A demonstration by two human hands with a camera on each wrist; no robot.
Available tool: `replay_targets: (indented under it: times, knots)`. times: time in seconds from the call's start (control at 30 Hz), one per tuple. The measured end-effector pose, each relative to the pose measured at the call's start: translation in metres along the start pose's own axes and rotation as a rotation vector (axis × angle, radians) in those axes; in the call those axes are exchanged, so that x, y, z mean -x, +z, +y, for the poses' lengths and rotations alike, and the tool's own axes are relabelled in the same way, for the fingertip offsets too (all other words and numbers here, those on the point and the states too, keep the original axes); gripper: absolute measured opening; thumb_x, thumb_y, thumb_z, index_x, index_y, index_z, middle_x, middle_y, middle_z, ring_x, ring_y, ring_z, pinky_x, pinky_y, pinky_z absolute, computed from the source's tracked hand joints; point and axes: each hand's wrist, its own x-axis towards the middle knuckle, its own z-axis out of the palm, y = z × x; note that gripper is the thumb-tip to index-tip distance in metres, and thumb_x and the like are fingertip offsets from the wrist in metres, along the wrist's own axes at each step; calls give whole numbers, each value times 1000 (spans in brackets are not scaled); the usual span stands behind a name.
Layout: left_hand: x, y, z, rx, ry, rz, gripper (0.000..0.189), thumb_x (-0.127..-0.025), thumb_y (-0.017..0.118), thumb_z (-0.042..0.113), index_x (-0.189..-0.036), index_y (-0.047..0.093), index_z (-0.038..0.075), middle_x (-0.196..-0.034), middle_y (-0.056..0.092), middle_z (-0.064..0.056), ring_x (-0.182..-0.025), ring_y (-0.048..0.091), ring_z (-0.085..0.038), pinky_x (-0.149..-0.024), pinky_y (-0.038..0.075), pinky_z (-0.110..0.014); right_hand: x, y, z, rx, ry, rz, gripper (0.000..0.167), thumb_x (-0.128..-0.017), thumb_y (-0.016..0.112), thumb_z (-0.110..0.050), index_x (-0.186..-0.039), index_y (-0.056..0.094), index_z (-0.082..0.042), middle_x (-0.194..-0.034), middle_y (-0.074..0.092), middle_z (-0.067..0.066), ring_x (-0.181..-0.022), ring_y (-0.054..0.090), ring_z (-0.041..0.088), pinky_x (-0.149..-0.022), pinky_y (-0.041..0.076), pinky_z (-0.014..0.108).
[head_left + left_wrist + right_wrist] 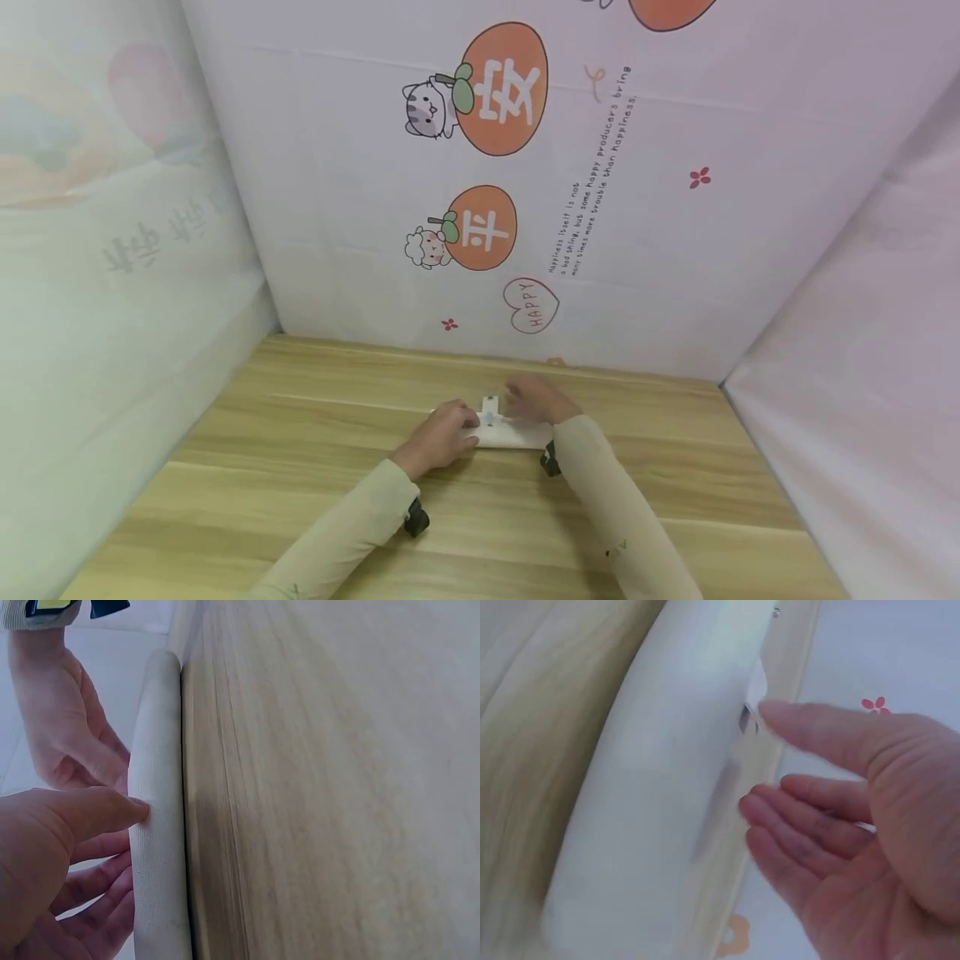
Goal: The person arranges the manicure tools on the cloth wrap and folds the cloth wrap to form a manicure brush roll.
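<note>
A rolled white cloth [513,434] with a woven texture lies lengthwise on the wooden table. From its far side sticks out a short white tab [490,403] with a small dark spot near its end. My left hand [444,433] holds the left part of the roll; in the left wrist view its thumb [112,812] presses on the cloth [159,825] and the fingers lie along the far side. Over the right part hovers my right hand [536,400], blurred. The right wrist view shows its fingers [795,832] loosely bent around nothing, the thumb tip right at the tab's edge.
The wood-grain table [337,517] ends at a back wall of printed white fabric [360,250]. White fabric hangs along the left [112,350] and right [862,350] sides too. Each wrist carries a small black camera [416,518].
</note>
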Motion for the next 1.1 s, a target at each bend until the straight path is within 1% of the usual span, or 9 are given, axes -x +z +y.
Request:
replay_targets:
  times: [0.07,0.13,0.23,0.33,0.47,0.6,0.67,0.9,1.1]
  knots:
    - [0,1,0,-2,6,-1,23,-94,79,13,-113,77,0,-114,72,-14,-109,69,-29,-99,58,-43,-6,5,-1,-11,-23,11,20,-92,80,-14,-93,63,-3,-85,62,3,-75,54,16,-68,49,31]
    - [-1,1,1,-2,10,-1,23,-94,79,12,-112,77,-1,-113,72,-15,-108,69,-29,-98,58,-44,-11,11,-2,-20,-39,23,20,-90,81,-13,-92,64,-5,-84,62,2,-75,53,15,-68,47,30]
    - [-2,2,2,-1,12,2,21,-94,79,11,-111,77,-1,-112,72,-15,-107,69,-29,-97,59,-44,-15,18,-2,-22,-46,33,17,-89,82,-13,-98,69,-6,-87,65,1,-78,55,14,-72,48,30]
    - [-2,1,2,-8,16,6,20,-94,79,11,-109,77,-1,-111,72,-14,-105,70,-29,-95,59,-43,-16,23,-4,-43,-28,43,23,-90,81,-11,-111,73,-6,-94,70,4,-83,58,15,-78,52,33]
    - [-2,2,1,-21,23,9,19,-94,79,12,-109,78,0,-110,72,-13,-104,70,-27,-94,59,-43,-14,25,-6,-95,-15,71,33,-91,79,-4,-123,72,-1,-106,74,10,-93,64,19,-89,57,40]
    - [-2,3,-2,-19,18,9,20,-94,79,14,-110,78,1,-111,73,-12,-106,70,-27,-96,59,-42,-10,22,-7,-107,-58,115,35,-91,76,2,-125,70,5,-117,75,19,-108,71,29,-100,58,47]
    - [-2,4,-3,-20,14,9,21,-94,79,14,-110,77,1,-112,73,-13,-107,70,-28,-96,59,-42,-8,20,-8,-107,-83,138,33,-91,74,3,-124,71,6,-118,75,21,-110,72,32,-101,58,48]
    - [-2,3,-2,-18,5,0,20,-94,79,14,-110,77,2,-113,73,-13,-108,70,-29,-97,59,-43,-2,16,-14,-72,-128,171,19,-95,72,1,-113,77,-1,-112,78,15,-103,73,26,-97,60,42]
    - [-3,4,-1,-25,7,-7,19,-94,79,14,-110,78,3,-113,73,-13,-107,70,-28,-95,60,-42,5,21,-15,-25,-216,197,17,-91,75,4,-105,80,-3,-109,80,13,-101,76,25,-94,61,39]
